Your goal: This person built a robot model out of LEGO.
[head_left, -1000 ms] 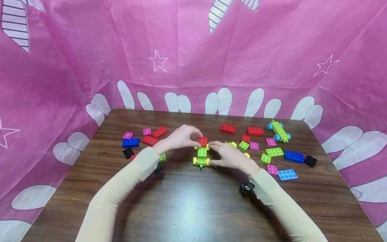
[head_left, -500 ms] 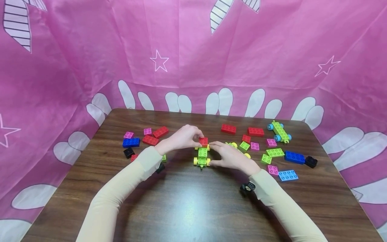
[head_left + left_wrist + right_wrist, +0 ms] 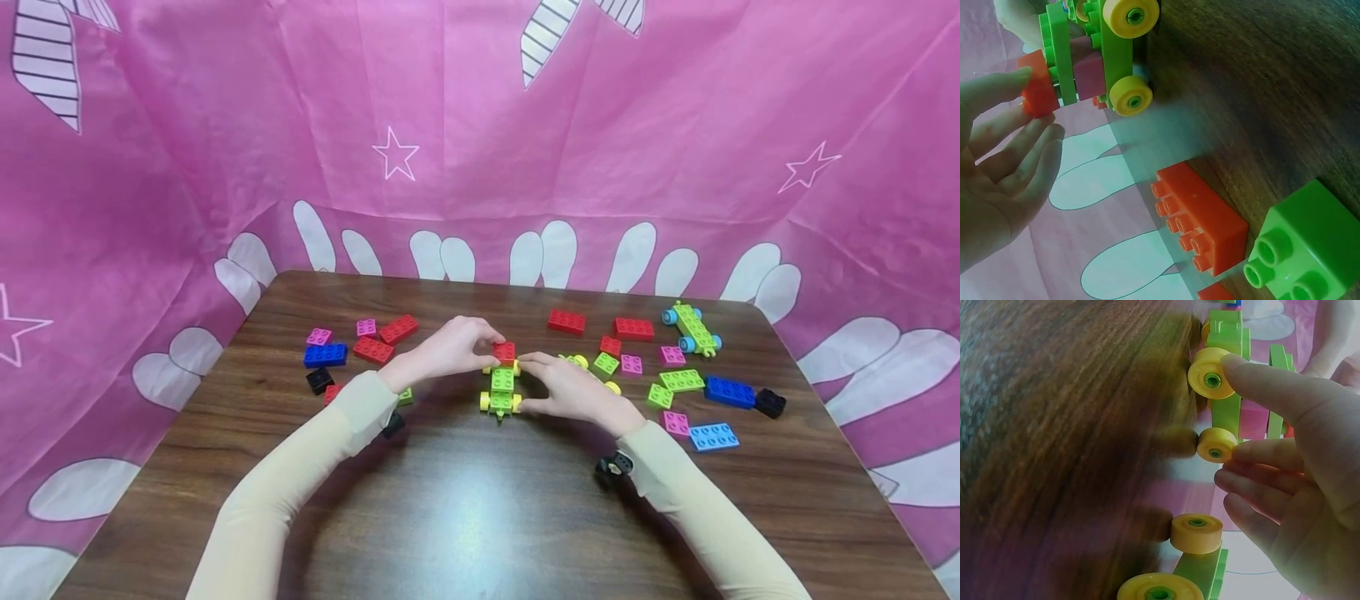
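Observation:
In the head view, a green toy car base (image 3: 500, 403) with yellow wheels stands mid-table. The left wrist view shows a pink brick (image 3: 1088, 69) on this base and a green block (image 3: 1060, 53) above it. My left hand (image 3: 456, 346) pinches a small red brick (image 3: 1039, 86) between thumb and fingers at the far end of the stack's top. Part of a green stud shows beside the red brick. At the car's right side, my right hand (image 3: 570, 387) touches the front wheel (image 3: 1211, 374) with its thumb and the rear wheel (image 3: 1216, 445) with a fingertip, fingers fairly straight.
Behind the right hand lies another green base with yellow wheels (image 3: 576, 360). A green base with blue wheels (image 3: 694, 327) stands at the back right. Loose bricks lie on both sides, among them red bricks (image 3: 373, 349), blue bricks (image 3: 730, 392) and a light-blue brick (image 3: 714, 436).
Almost nothing differs. My left hand sits very slightly lower in the head view, still holding the red brick; my right hand stays at the wheels.

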Motion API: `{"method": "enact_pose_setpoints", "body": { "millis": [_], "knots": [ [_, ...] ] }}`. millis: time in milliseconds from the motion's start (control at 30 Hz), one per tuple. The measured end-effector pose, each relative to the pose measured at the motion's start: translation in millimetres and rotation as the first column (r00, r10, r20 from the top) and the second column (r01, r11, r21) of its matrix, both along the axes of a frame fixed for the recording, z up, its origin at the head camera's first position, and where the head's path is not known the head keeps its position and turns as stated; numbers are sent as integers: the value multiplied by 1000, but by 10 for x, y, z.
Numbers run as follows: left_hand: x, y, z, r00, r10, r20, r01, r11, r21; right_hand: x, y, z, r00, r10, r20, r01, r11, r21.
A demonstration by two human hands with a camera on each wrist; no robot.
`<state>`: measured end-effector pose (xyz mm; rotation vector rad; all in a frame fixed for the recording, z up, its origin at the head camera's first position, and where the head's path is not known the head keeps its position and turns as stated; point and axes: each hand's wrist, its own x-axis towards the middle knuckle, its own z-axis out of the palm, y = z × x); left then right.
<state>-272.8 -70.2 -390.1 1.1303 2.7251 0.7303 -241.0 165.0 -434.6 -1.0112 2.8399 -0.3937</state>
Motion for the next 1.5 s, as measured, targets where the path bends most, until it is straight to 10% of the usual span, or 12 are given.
{"method": "enact_pose_setpoints", "body": {
  "millis": [333, 700, 1067, 1500],
  "knots": [
    [21, -24, 1, 997, -29, -70, 28, 1000, -9, -2, -6, -17, 1000, 11, -18, -10, 1000, 4],
    [-42, -63, -62, 994, 24, 109, -36, 993, 114, 5, -8, -9, 1000, 1, -6, -1, 1000, 2],
    [-63, -73, -127, 991, 18, 131, -40, 986, 164, 8, -8, 3, 1000, 5, -10, -5, 1000, -3],
    [3, 1, -36, 999, 33, 5, -33, 998, 59, 24, -11, 11, 1000, 7, -19, -7, 1000, -4]
  ]
}}
